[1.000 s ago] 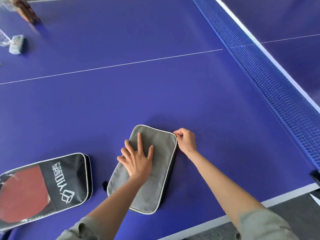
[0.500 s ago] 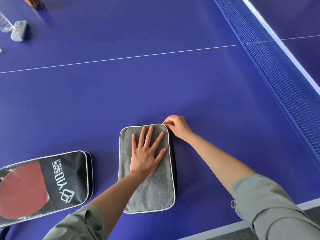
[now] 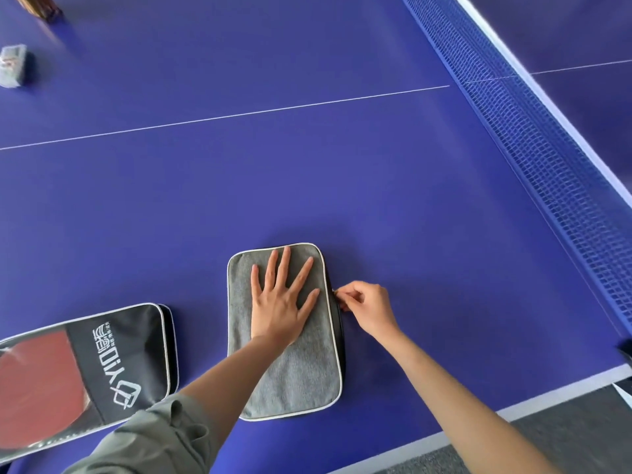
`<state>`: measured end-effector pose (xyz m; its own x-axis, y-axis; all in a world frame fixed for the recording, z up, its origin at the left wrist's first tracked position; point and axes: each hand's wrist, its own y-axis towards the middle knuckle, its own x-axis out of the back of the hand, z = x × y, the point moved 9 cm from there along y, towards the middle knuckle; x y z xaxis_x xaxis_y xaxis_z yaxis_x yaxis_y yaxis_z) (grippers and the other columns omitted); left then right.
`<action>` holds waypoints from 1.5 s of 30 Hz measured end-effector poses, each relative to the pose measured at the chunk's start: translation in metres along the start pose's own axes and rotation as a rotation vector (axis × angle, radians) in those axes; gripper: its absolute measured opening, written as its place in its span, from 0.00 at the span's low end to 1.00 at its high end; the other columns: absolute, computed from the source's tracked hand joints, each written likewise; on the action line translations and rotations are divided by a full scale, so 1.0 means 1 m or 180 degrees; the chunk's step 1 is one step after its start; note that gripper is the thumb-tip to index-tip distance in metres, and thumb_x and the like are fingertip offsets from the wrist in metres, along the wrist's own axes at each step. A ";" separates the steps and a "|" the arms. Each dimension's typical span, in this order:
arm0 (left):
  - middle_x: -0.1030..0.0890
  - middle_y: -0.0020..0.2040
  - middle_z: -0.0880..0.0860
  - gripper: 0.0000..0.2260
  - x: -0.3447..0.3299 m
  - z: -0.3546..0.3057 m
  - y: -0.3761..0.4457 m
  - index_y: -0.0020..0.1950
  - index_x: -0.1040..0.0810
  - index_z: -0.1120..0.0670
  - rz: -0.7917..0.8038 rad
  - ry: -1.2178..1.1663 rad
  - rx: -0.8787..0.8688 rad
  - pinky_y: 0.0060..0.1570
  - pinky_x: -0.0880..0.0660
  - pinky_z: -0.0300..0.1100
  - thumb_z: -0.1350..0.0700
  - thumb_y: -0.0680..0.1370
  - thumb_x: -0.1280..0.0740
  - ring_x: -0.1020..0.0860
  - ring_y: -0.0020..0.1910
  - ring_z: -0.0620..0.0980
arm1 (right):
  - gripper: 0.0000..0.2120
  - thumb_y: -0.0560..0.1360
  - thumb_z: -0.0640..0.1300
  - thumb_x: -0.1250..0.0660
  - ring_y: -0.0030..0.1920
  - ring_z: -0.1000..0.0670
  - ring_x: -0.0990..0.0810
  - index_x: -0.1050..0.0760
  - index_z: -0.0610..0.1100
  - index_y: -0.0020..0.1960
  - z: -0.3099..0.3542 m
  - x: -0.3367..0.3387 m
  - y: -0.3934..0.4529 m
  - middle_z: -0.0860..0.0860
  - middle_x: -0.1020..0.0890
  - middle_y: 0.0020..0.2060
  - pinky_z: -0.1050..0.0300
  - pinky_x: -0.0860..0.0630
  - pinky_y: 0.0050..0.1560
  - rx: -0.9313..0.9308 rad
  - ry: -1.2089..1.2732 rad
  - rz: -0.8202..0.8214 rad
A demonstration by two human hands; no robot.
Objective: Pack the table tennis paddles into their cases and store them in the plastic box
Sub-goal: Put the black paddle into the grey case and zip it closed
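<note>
a head-worn camera looks down on a blue table tennis counter with a thin white line crossing it and a blue net running diagonally down the right side of the frame. just below the centre lies a grey fabric paddle case with pale piping, lying flat with its long side running up and down the frame. the left hand lies flat on the upper half of this case, its fingers straight and spread, pressing down on the fabric and holding nothing. the right hand sits just beside the case's right edge, about a third of the way down it, with its fingers curled and the thumb and forefinger pinching a small zipper pull at the dark side seam. both forearms reach up from the bottom of the frame, the left one coming out of a grey-green sleeve. in the lower left of the frame, near the grey case but not touching it, lies a second case, black with white lettering and a clear window, and a paddle with a red rubber face shows through that window. in the upper left corner, well apart from the cases, sit a small pale blurred block and a brown object cut off by the frame edge; neither is clear enough to identify.
</note>
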<state>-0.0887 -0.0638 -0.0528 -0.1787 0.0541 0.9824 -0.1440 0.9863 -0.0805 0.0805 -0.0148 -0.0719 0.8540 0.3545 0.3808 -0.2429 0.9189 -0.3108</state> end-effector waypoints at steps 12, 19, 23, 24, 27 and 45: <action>0.50 0.79 0.52 0.25 0.002 0.007 -0.002 0.76 0.52 0.39 -0.0045 -0.0114 0.0235 0.74 0.58 0.59 0.38 0.79 0.54 0.55 0.78 0.54 | 0.05 0.74 0.34 0.33 0.40 0.46 0.17 0.19 0.39 0.43 -0.022 0.000 -0.060 0.45 0.17 0.39 0.43 0.19 0.43 -0.0098 0.0132 -0.0768; 0.58 0.78 0.58 0.25 0.000 0.022 -0.005 0.76 0.55 0.40 0.0080 -0.0210 0.0865 0.71 0.58 0.65 0.41 0.80 0.54 0.59 0.76 0.63 | 0.04 0.73 0.33 0.32 0.39 0.42 0.19 0.19 0.35 0.40 0.038 0.004 0.026 0.40 0.17 0.38 0.47 0.22 0.45 0.0803 -0.0744 -0.0125; 0.51 0.79 0.53 0.24 0.005 -0.013 0.003 0.76 0.50 0.42 -0.0026 0.0083 -0.0325 0.71 0.54 0.66 0.42 0.80 0.56 0.53 0.77 0.62 | 0.03 0.73 0.35 0.31 0.42 0.43 0.18 0.18 0.35 0.43 0.066 -0.006 0.075 0.40 0.17 0.41 0.58 0.26 0.46 0.1033 -0.1054 0.0334; 0.50 0.79 0.52 0.24 0.004 -0.018 0.004 0.77 0.50 0.42 0.0014 0.0138 -0.0485 0.71 0.53 0.66 0.42 0.80 0.57 0.52 0.77 0.61 | 0.04 0.73 0.35 0.31 0.43 0.43 0.18 0.18 0.35 0.43 0.070 -0.010 0.083 0.40 0.17 0.42 0.58 0.26 0.46 0.1056 -0.1067 0.0450; 0.49 0.79 0.50 0.24 0.000 -0.016 0.010 0.76 0.51 0.40 0.0071 0.0153 -0.0369 0.70 0.54 0.68 0.40 0.80 0.58 0.52 0.77 0.61 | 0.03 0.73 0.35 0.30 0.41 0.47 0.19 0.18 0.35 0.43 0.074 -0.012 0.097 0.41 0.16 0.42 0.67 0.27 0.43 0.1112 -0.1101 0.0663; 0.48 0.78 0.52 0.26 0.002 -0.019 0.021 0.76 0.53 0.40 0.0250 0.0165 -0.0278 0.71 0.57 0.67 0.38 0.77 0.62 0.54 0.77 0.60 | 0.06 0.76 0.35 0.35 0.30 0.48 0.16 0.21 0.41 0.42 -0.034 0.055 -0.024 0.44 0.19 0.41 0.56 0.19 0.29 -0.0240 0.0336 -0.0932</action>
<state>-0.0732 -0.0397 -0.0495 -0.1351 0.1376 0.9812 -0.0458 0.9884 -0.1449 0.1491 -0.0229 -0.0735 0.9265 0.0534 0.3724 0.0517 0.9624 -0.2666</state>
